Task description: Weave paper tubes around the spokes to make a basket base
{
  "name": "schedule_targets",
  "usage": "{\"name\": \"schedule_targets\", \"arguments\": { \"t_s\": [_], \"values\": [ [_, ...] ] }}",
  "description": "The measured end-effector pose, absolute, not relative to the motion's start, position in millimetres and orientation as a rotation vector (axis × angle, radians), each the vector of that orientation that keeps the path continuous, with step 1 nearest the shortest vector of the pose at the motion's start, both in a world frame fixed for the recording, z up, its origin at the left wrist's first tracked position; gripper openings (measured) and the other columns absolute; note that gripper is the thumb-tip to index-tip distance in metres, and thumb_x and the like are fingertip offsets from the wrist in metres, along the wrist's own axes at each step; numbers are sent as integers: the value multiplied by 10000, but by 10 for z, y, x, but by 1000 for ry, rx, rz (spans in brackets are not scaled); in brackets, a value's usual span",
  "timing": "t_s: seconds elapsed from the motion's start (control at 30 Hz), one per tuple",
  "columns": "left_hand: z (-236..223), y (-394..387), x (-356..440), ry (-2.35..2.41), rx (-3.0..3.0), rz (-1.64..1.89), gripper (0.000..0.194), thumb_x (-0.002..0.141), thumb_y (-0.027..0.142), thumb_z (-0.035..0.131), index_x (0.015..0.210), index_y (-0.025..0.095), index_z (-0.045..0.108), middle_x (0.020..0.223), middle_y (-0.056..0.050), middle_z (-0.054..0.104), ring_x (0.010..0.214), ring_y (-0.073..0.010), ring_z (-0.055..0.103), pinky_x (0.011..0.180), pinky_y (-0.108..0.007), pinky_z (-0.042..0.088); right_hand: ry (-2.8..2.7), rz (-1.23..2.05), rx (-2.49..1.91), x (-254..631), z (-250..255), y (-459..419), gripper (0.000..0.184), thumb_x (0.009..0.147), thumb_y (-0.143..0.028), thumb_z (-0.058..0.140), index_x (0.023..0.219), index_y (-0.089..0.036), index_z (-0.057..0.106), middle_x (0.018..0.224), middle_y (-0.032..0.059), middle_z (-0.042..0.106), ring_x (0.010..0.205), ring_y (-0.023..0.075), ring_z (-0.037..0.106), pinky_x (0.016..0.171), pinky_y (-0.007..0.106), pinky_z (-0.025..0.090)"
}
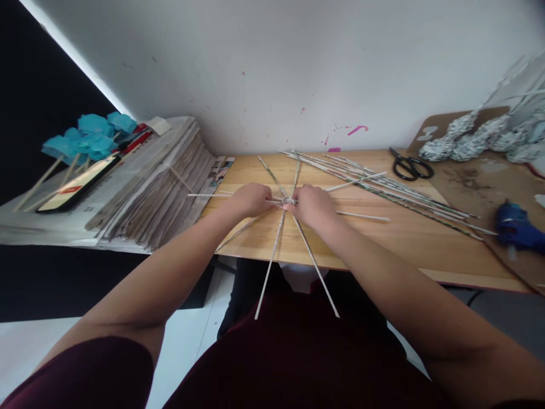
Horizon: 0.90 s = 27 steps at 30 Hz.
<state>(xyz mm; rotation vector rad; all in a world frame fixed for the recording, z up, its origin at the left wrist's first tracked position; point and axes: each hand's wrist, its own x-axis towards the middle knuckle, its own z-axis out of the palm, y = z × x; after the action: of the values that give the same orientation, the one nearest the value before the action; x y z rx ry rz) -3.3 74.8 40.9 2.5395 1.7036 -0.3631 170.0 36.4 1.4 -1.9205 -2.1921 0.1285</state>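
Observation:
Several thin rolled-paper sticks (276,244) spread like spokes from a small woven centre (289,200) on the wooden table. My left hand (254,199) is closed at the left of this centre, its fingers pinching a paper stick. From the right, my right hand (313,204) grips the woven centre between thumb and fingers. Two of the spokes reach past the table's front edge towards my body. The fingertips partly hide the weave, so its detail is hard to make out.
More paper sticks (374,187) lie in a loose bundle to the right. Black scissors (411,165) and a blue glue gun (517,227) are beyond. A newspaper stack (170,176) stands left, with a phone (80,184) and blue paper flowers (91,136) on it.

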Motion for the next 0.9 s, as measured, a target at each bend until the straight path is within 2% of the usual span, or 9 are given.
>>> {"name": "schedule_targets", "arguments": {
  "t_s": [0.07,0.23,0.37,0.5,0.63,0.7,0.8,0.9],
  "values": [
    [397,804,36,1686,2532,-351,351,867,504,629,1009,214,767,953,-81,767,898,-240,688,682,-270,429,-2190,137,-1921,1691,27,358,429,918,-564,596,1050,-187,754,1058,145,725,978,292,670,761,353,481],
    [377,942,133,1671,2424,-293,172,745,364,771,840,220,784,759,-27,743,729,-191,654,607,-255,386,-2169,171,-1930,1673,34,352,400,900,-537,635,1054,-187,752,1082,158,719,1027,297,658,778,351,489],
    [347,946,122,1642,2434,-150,107,723,258,765,818,209,756,787,-20,742,737,-177,642,589,-249,364,-2137,232,-1940,1668,42,352,398,891,-538,649,1055,-190,751,1090,160,713,1028,304,652,782,368,487],
    [292,845,92,1631,2464,4,106,786,235,692,878,201,731,849,-41,743,771,-193,646,622,-266,387,-2136,230,-1910,1687,35,347,396,901,-548,635,1044,-198,754,1084,150,713,1026,294,649,783,357,478],
    [259,648,73,1674,2581,-37,157,858,213,595,952,204,722,913,-77,740,847,-224,672,694,-284,429,-2152,191,-1886,1708,4,347,397,910,-551,615,1014,-195,756,1068,141,713,985,291,655,752,353,472],
    [270,534,43,1616,2647,-86,188,876,244,589,993,204,731,1001,-94,739,924,-240,682,757,-291,454,-2162,177,-1874,1715,-10,349,387,916,-542,609,1004,-194,753,1062,135,713,968,285,656,745,348,468],
    [318,423,-52,1509,2613,-39,284,879,401,624,1068,228,747,1099,-85,739,1014,-253,679,838,-294,471,-2182,166,-1850,1720,-17,352,366,924,-519,606,1015,-195,749,1060,130,713,963,279,654,748,345,465],
    [338,440,-176,1542,2385,108,465,949,570,478,1025,223,778,931,-69,763,912,-229,691,779,-283,477,-2183,155,-1852,1718,-9,351,378,923,-526,607,1034,-192,748,1067,132,713,963,286,654,744,349,464]
  ]
}}
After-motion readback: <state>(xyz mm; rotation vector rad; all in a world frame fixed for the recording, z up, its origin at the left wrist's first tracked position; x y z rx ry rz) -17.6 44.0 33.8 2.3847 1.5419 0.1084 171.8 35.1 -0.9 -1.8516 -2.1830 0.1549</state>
